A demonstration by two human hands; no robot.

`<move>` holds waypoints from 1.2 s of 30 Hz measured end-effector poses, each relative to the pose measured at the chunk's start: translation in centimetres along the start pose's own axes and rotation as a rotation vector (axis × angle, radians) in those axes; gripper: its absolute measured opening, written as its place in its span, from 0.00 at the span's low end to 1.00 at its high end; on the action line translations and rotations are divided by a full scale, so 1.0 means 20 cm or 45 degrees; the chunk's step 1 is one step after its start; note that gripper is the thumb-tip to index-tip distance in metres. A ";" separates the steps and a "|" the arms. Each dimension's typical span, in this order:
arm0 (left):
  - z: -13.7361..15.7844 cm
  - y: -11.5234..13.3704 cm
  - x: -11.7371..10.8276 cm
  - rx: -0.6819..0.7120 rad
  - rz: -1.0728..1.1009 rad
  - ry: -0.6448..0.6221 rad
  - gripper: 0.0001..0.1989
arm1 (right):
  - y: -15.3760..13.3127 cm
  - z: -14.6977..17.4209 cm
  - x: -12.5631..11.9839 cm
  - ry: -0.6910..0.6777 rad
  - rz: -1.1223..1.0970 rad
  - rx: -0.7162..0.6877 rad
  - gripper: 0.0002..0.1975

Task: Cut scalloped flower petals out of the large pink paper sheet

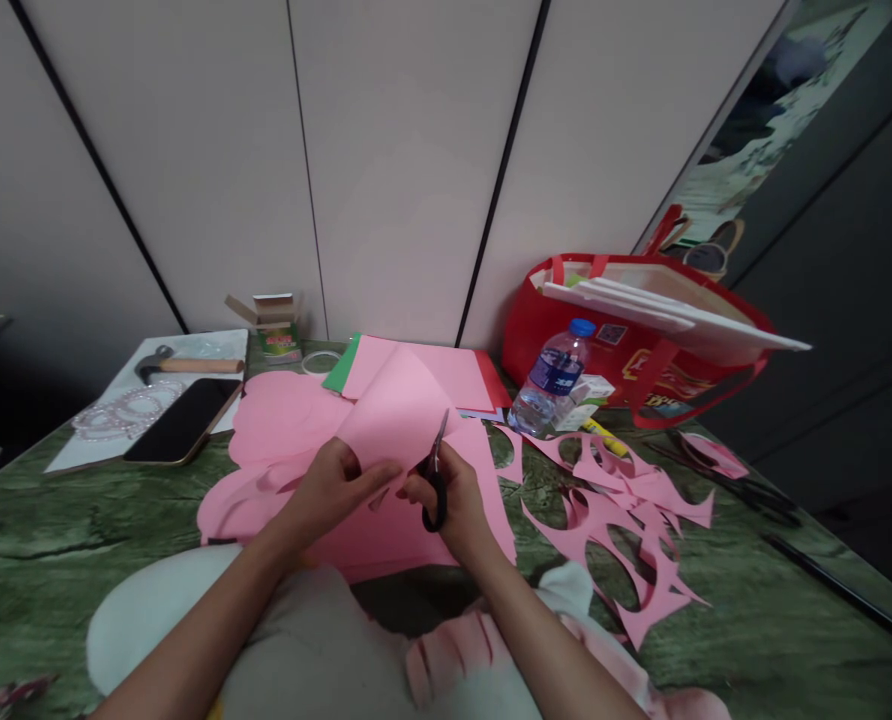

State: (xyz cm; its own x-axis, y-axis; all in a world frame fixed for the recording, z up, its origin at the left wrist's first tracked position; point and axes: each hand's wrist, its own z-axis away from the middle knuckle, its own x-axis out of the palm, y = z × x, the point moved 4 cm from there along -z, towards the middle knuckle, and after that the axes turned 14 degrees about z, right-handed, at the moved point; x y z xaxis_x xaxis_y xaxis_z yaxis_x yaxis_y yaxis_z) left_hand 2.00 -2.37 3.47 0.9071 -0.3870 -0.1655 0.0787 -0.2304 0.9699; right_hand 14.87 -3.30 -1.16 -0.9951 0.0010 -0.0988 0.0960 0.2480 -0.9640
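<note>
My left hand (345,482) is closed on the lower left edge of a pink sheet of paper (397,405), which stands raised and slightly curved. In my right hand (453,490) is a pair of scissors (436,490) with black handles, the blades pointing up along the sheet's right side. Whether the blades touch the paper I cannot tell. Under both hands lie more pink sheets (483,490). Rounded, scalloped pink paper shapes (277,420) are spread to the left. Curved pink offcuts (603,520) lie scattered on the right.
Behind the sheets are stacked coloured papers (483,370). A water bottle (555,375) stands before a red bag (521,320). Left are a phone (183,420), a hammer (198,366) and a small open box (279,340). A plush toy (311,650) rests against the table's near side.
</note>
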 end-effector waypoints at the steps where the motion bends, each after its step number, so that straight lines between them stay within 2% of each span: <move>1: 0.00 0.00 0.00 0.001 0.010 0.006 0.18 | 0.00 0.00 0.00 0.000 -0.007 0.004 0.11; 23: 0.00 -0.02 -0.05 -0.024 0.031 0.104 0.15 | 0.01 0.00 0.02 -0.006 -0.119 0.063 0.11; 36: 0.00 -0.02 -0.07 -0.033 -0.030 0.157 0.18 | 0.00 0.00 0.02 -0.009 -0.141 0.083 0.10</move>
State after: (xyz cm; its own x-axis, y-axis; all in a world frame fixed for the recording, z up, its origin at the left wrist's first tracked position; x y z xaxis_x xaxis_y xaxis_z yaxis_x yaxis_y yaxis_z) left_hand 0.69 -1.82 3.35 0.9487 -0.2690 -0.1664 0.1095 -0.2140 0.9707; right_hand 14.43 -3.36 -1.18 -0.9995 -0.0296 0.0078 -0.0131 0.1826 -0.9831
